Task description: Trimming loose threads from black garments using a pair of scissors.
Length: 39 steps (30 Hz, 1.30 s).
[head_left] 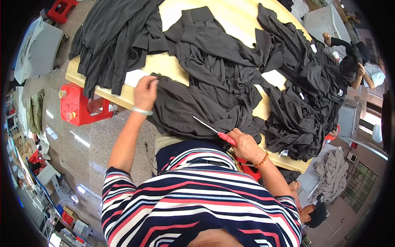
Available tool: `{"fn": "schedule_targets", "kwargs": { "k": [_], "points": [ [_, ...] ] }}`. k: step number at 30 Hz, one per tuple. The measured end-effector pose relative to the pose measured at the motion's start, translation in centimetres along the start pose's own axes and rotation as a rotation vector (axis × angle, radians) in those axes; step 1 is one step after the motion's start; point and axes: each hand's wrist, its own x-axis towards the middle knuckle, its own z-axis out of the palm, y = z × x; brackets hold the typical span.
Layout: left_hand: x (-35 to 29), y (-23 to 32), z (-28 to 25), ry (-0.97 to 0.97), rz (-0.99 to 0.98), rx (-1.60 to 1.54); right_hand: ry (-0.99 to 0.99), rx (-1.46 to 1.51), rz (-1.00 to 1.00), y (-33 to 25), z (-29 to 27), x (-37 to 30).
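Observation:
My left hand (146,91) is closed at the near left end of a dark grey garment (185,105), its fingertips pinching the cloth edge. This garment lies crumpled along the table's near side, in front of my waist. In my right hand (246,145) is a slim tool with a red handle (227,139) and a thin, straight metal shaft, much like a screwdriver. The shaft points up and left over the garment, and I cannot tell if it touches the cloth. Another dark grey garment (222,45) with a ribbed band lies just beyond.
The pale wooden table (175,66) carries a dark garment pile (119,33) at far left and another heap (300,115) at right. Left of the table stand a red stool (88,117) and a wheeled grey bin (41,51). Co-workers (358,61) are at the right.

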Motion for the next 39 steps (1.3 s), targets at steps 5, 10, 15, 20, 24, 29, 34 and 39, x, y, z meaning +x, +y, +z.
{"fn": "schedule_targets", "kwargs": {
  "k": [5,10,15,20,24,29,34,39],
  "points": [
    [-4.9,-3.3,-7.7,-0.002,-0.092,0.251,0.012,0.045,-0.023,0.4,1.2,-0.4],
    [-10.2,0.2,-5.1,-0.121,-0.037,0.305,0.004,-0.019,-0.014,0.4,2.1,0.0],
    [-9.9,3.5,3.4,-0.342,0.075,0.269,0.009,-0.008,-0.103,-1.1,0.7,0.7],
    [-11.3,2.3,5.1,-0.425,0.155,0.313,0.01,-0.047,-0.067,-4.6,-1.9,1.3],
    [-11.3,2.3,5.0,-0.419,0.156,0.313,-0.091,-0.202,-0.165,-6.1,-1.9,4.3],
    [-11.3,1.5,5.7,-0.407,0.186,0.298,-0.145,-0.308,-0.305,-9.3,-0.5,10.0],
    [-11.2,1.3,5.3,-0.364,0.218,0.245,-0.241,-0.331,-0.355,-9.8,0.3,11.3],
    [-11.1,1.4,4.8,-0.395,0.201,0.257,-0.188,-0.335,-0.179,-7.1,-3.7,7.1]
  ]
}}
